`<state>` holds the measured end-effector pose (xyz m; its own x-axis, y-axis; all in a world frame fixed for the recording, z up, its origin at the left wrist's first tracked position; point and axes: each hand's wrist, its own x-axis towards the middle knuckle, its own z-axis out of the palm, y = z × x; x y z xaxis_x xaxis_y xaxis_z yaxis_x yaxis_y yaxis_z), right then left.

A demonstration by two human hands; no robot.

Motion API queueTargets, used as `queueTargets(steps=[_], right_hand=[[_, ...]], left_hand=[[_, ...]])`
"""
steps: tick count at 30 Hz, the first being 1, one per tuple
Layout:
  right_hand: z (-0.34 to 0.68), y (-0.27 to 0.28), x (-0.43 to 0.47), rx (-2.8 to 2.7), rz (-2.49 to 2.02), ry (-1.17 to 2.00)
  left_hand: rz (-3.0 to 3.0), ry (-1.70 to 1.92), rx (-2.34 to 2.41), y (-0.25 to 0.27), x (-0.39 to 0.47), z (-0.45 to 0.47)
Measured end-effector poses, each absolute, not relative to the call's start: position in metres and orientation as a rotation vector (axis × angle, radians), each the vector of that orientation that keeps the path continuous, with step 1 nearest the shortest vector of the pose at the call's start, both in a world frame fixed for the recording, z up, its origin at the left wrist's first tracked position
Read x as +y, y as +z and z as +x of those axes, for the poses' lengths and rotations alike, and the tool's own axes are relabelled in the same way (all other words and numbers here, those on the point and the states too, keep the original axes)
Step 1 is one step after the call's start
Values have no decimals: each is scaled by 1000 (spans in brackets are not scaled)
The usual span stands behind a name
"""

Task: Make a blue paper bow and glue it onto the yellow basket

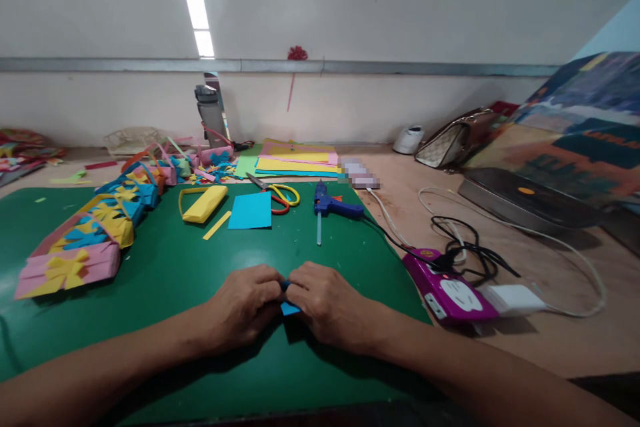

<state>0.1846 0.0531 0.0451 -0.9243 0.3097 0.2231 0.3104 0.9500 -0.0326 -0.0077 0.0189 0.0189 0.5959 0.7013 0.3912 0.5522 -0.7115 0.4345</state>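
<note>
My left hand and my right hand meet over the green mat, both closed on one small piece of blue paper. Only a corner and a dark fold of it show between the fingers; the rest is hidden. Beyond the hands lies a flat blue paper square. Scissors with red and yellow handles lie partly behind the square. To its left are a yellow paper strip and a yellow paper basket with a handle. A blue glue gun rests to the right, a glue stick protruding.
Several paper baskets with flowers line the left of the green mat. Coloured sheets and a bottle stand behind. At right are a purple power strip, tangled black cable, a handbag and a dark case.
</note>
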Motion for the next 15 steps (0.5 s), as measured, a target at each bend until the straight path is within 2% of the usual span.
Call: queueTargets(steps=[15], right_hand=[[184,44,53,-2874,-476,0]], left_hand=[[2569,798,1033,19,19,-8]])
